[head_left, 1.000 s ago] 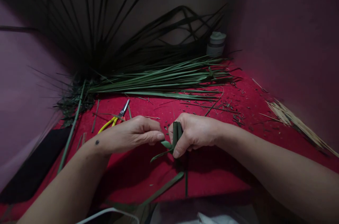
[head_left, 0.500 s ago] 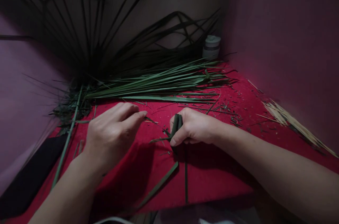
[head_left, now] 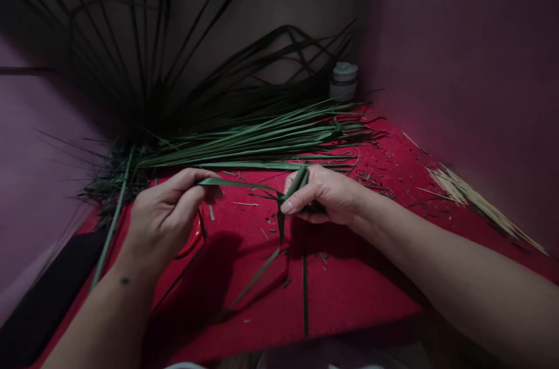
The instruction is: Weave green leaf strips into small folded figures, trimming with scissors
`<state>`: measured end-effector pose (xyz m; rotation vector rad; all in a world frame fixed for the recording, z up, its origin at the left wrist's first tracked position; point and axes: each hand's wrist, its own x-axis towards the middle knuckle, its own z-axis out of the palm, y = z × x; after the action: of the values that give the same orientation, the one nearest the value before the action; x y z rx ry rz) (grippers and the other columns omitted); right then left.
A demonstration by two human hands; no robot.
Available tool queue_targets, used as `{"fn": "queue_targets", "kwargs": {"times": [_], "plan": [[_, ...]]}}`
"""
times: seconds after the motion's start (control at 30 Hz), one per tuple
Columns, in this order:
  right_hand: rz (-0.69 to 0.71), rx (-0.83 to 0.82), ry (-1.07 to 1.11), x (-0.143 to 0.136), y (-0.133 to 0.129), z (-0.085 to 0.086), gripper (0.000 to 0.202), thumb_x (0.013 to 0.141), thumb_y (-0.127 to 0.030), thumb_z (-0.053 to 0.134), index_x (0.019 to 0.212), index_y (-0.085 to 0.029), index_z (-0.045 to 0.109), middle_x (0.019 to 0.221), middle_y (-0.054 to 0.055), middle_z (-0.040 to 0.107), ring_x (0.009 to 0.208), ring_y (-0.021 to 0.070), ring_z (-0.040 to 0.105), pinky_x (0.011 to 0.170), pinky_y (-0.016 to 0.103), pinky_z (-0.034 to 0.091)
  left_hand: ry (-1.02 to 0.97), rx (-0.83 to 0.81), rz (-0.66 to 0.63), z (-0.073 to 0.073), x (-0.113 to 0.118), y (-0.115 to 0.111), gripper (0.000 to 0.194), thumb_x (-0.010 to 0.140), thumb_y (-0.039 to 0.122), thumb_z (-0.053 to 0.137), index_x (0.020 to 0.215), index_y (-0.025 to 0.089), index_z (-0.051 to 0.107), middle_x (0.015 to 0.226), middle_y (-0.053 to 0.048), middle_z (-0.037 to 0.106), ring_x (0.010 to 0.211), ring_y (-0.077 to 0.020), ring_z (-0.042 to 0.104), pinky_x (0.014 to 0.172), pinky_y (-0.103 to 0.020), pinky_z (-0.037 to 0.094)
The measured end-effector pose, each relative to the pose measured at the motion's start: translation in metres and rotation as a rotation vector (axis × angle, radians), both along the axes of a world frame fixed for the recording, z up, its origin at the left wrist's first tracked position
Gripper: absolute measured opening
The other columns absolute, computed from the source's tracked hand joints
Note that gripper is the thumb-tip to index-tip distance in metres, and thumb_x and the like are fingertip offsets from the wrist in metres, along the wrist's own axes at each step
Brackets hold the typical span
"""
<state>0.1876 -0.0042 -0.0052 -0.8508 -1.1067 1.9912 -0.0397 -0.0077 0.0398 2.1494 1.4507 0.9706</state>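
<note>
My right hand [head_left: 321, 194] is closed around a folded green leaf piece [head_left: 299, 181], its thumb pressed on the near side. From that piece a flat leaf strip [head_left: 244, 184] runs left, stretched nearly level to my left hand [head_left: 168, 212]. The left thumb and fingers pinch the strip's far end. Other loose ends hang from the folded piece; one long strip [head_left: 255, 280] slants down to the left, and a narrow one [head_left: 305, 293] drops toward the table's front edge. Partly hidden behind my left hand is a red-handled object [head_left: 192, 241], whose kind I cannot make out.
Long green leaves [head_left: 262, 139] lie across the back of the red cloth [head_left: 349, 299]. A lidded cup [head_left: 343, 81] stands behind them. Pale thin sticks [head_left: 484, 209] lie at the right by the wall; a dark flat object [head_left: 52, 293] is at the left. Leaf scraps are scattered about.
My left hand has moved slightly left and now holds a strip pulled taut from the folded piece. The right hand has risen a little with the piece. The red-handled object has come into view.
</note>
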Motion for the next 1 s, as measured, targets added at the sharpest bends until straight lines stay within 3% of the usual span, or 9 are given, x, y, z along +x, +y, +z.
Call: {"fn": "queue_targets", "kwargs": {"times": [0.1,0.17,0.23,0.33,0.47,0.7,0.8,0.9,1.0], "plan": [[0.008,0.012,0.040,0.001,0.001,-0.001,0.017,0.051,-0.011,0.069,0.051,-0.012,0.051,0.038,-0.004,0.051,0.028,0.0034,0.032,0.024,0.014,0.017,-0.406,-0.583,-0.139,0.005,-0.010,0.005,0.007,0.074,0.023,0.058,0.075,0.016,0.060,0.049,0.004,0.042,0.040,-0.0059,0.037,0.038,-0.016,0.029],[0.000,0.013,0.050,0.001,0.001,-0.002,0.016,0.051,-0.011,0.069,0.051,-0.012,0.052,0.039,-0.003,0.052,0.028,0.0036,0.033,0.023,0.014,0.017,-0.574,-0.747,-0.227,0.007,-0.016,0.008,0.013,0.072,0.027,0.062,0.073,0.015,0.061,0.045,0.007,0.031,0.036,-0.0028,0.024,0.034,-0.014,0.023],[-0.007,0.004,0.051,0.001,0.002,-0.002,0.015,0.051,-0.011,0.069,0.052,-0.011,0.053,0.041,-0.002,0.054,0.028,0.0040,0.034,0.023,0.014,0.018,-0.702,-0.742,-0.304,0.008,-0.018,0.009,0.017,0.072,0.030,0.062,0.073,0.014,0.062,0.045,0.007,0.027,0.035,-0.0022,0.022,0.034,-0.014,0.026],[0.001,0.008,0.055,0.001,0.003,-0.004,0.016,0.051,-0.011,0.069,0.052,-0.011,0.053,0.040,-0.003,0.053,0.028,0.0036,0.033,0.023,0.014,0.017,-0.862,-0.706,-0.350,0.008,-0.013,0.009,0.015,0.073,0.026,0.063,0.068,0.012,0.061,0.046,0.006,0.028,0.036,-0.0032,0.030,0.038,-0.015,0.036],[0.016,0.020,0.067,0.002,0.003,-0.007,0.018,0.053,-0.011,0.069,0.053,-0.012,0.051,0.039,-0.005,0.050,0.028,0.0033,0.033,0.024,0.014,0.017,-0.998,-0.815,-0.320,0.004,-0.006,0.009,0.011,0.080,0.014,0.053,0.073,0.010,0.061,0.049,0.005,0.037,0.036,-0.0037,0.038,0.037,-0.015,0.040],[0.090,-0.011,0.116,-0.001,0.002,-0.011,0.019,0.055,-0.011,0.068,0.052,-0.012,0.050,0.042,-0.003,0.052,0.030,0.0037,0.034,0.024,0.014,0.018,-1.291,-0.874,-0.370,-0.008,0.000,0.008,0.011,0.075,0.002,0.052,0.077,0.010,0.060,0.064,0.000,0.054,0.040,-0.0007,0.048,0.041,-0.011,0.046],[0.102,-0.005,0.113,0.000,0.003,-0.013,0.019,0.055,-0.011,0.069,0.053,-0.012,0.050,0.042,-0.003,0.052,0.030,0.0040,0.035,0.024,0.014,0.019,-1.276,-0.889,-0.439,-0.009,-0.003,0.008,0.014,0.074,0.001,0.049,0.078,0.009,0.060,0.061,0.000,0.054,0.034,0.0005,0.043,0.032,-0.007,0.039],[0.113,0.009,0.107,0.002,0.004,-0.013,0.020,0.055,-0.012,0.069,0.053,-0.013,0.049,0.042,-0.004,0.051,0.029,0.0036,0.034,0.024,0.014,0.019,-1.141,-0.925,-0.491,-0.010,-0.008,0.009,0.011,0.070,0.003,0.055,0.077,0.010,0.062,0.063,-0.002,0.058,0.033,-0.0008,0.042,0.028,-0.008,0.037],[0.124,0.010,0.103,0.003,0.005,-0.012,0.020,0.055,-0.012,0.068,0.053,-0.013,0.048,0.041,-0.004,0.051,0.029,0.0037,0.034,0.023,0.014,0.019,-1.005,-0.971,-0.551,-0.011,-0.012,0.012,0.005,0.073,0.012,0.060,0.075,0.009,0.063,0.067,-0.005,0.062,0.027,0.0033,0.029,0.026,-0.008,0.034]]}}
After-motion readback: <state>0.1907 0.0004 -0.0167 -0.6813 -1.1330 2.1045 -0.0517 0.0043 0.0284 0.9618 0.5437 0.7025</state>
